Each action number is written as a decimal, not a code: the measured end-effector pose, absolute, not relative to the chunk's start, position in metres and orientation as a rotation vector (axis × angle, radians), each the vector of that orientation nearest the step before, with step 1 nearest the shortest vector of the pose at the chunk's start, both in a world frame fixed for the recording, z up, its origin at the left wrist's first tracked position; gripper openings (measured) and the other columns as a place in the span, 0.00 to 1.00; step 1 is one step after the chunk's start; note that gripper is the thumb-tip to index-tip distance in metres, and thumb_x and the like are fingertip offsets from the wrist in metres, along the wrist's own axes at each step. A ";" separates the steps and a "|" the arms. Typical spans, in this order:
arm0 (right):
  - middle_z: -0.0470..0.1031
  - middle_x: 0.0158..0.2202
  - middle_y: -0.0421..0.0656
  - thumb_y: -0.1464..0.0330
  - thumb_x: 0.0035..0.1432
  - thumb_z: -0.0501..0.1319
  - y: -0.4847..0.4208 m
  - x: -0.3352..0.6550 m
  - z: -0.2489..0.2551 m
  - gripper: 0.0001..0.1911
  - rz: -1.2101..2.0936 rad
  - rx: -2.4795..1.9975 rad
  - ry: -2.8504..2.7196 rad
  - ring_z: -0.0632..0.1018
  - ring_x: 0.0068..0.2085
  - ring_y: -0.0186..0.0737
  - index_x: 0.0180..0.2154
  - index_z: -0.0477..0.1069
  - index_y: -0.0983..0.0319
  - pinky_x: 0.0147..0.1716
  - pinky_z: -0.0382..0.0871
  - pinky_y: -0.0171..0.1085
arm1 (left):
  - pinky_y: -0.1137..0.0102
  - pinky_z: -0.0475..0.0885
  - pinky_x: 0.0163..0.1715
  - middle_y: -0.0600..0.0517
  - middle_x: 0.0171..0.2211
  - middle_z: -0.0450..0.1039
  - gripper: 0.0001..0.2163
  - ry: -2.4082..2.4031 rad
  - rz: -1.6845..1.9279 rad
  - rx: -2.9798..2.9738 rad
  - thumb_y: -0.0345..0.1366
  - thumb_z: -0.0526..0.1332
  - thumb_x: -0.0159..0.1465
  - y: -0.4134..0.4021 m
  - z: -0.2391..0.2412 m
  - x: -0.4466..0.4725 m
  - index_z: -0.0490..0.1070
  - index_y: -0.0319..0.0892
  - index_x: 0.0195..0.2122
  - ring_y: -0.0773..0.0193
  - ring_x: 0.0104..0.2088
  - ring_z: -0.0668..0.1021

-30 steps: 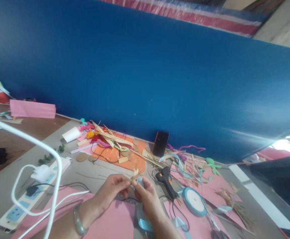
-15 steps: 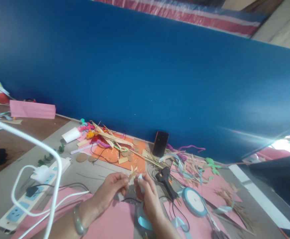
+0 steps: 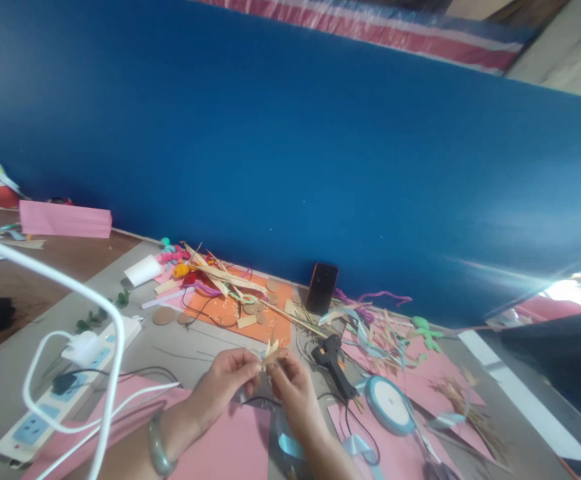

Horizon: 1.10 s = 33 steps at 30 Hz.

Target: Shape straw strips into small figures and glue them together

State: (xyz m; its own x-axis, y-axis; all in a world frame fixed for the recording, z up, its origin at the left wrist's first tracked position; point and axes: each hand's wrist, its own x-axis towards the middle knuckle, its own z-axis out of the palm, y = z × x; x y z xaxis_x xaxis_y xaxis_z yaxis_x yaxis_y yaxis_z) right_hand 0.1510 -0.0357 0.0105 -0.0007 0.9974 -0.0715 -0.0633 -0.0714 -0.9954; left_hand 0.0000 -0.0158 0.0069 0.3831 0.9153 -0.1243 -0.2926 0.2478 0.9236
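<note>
My left hand (image 3: 228, 377) and my right hand (image 3: 294, 387) meet over the near part of the table. Thumbs and fingertips of both pinch a small straw-coloured husk piece (image 3: 271, 352), whose pointed ends stick up between them. Its lower part is hidden by the fingers. Just right of my right hand lies a black glue gun (image 3: 336, 368), and beyond it a spool of light blue ribbon (image 3: 389, 405). A loop of light blue ribbon (image 3: 290, 445) shows below my right wrist. Pink paper (image 3: 225, 440) lies under both hands.
At left, a white power strip (image 3: 65, 393) has a plug and cables; a thick white cable (image 3: 115, 360) arches in front. An orange sheet (image 3: 275, 320) bears dry strips and discs. A phone (image 3: 322, 288) leans on the blue wall (image 3: 290, 147). Scissors (image 3: 438, 469) lie near right.
My right hand has turned, and its fingertips have come round to the husk piece. The pale bit seen at its thumb before is out of sight. The husk shows more clearly.
</note>
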 end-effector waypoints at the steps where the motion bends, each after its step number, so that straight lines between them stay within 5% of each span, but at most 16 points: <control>1: 0.58 0.20 0.32 0.61 0.56 0.63 -0.036 0.150 0.011 0.11 1.314 -1.194 -1.110 0.55 0.20 0.26 0.28 0.67 0.62 0.18 0.47 0.28 | 0.76 0.62 0.20 0.55 0.18 0.68 0.12 0.794 0.952 0.980 0.40 0.65 0.57 -0.016 0.008 0.000 0.71 0.38 0.23 0.71 0.19 0.69; 9: 0.63 0.21 0.34 0.62 0.55 0.64 -0.038 0.151 0.015 0.10 1.357 -1.156 -1.122 0.55 0.18 0.25 0.29 0.71 0.62 0.17 0.47 0.29 | 0.77 0.63 0.19 0.55 0.17 0.68 0.12 0.837 0.973 1.000 0.41 0.64 0.57 -0.016 0.009 0.000 0.72 0.37 0.24 0.71 0.18 0.70; 16: 0.56 0.18 0.32 0.60 0.53 0.65 -0.038 0.153 0.018 0.12 1.356 -1.186 -1.145 0.51 0.19 0.26 0.27 0.72 0.62 0.17 0.46 0.29 | 0.77 0.64 0.20 0.55 0.17 0.70 0.12 0.855 0.975 0.951 0.41 0.65 0.56 -0.017 0.006 0.001 0.71 0.38 0.24 0.70 0.18 0.71; 22: 0.54 0.16 0.32 0.58 0.54 0.64 -0.038 0.151 0.023 0.14 1.416 -1.192 -1.137 0.50 0.18 0.27 0.26 0.71 0.62 0.17 0.42 0.31 | 0.75 0.66 0.21 0.55 0.20 0.72 0.13 0.845 0.998 0.899 0.41 0.66 0.55 -0.016 0.002 0.001 0.73 0.39 0.39 0.69 0.18 0.73; 33: 0.55 0.15 0.32 0.58 0.56 0.63 -0.036 0.156 0.022 0.15 1.380 -1.261 -1.239 0.55 0.19 0.28 0.25 0.71 0.63 0.18 0.46 0.30 | 0.75 0.63 0.21 0.54 0.17 0.67 0.13 0.901 0.994 1.127 0.43 0.64 0.56 -0.018 0.018 -0.003 0.74 0.38 0.22 0.68 0.20 0.69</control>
State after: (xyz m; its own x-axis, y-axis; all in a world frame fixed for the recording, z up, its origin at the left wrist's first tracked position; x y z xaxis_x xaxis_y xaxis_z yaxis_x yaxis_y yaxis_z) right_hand 0.1559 -0.0357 0.0215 -0.1096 0.9855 -0.1293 0.0222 -0.1277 -0.9916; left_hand -0.0026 -0.0179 0.0182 0.3078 0.9485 -0.0750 -0.1678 0.1317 0.9770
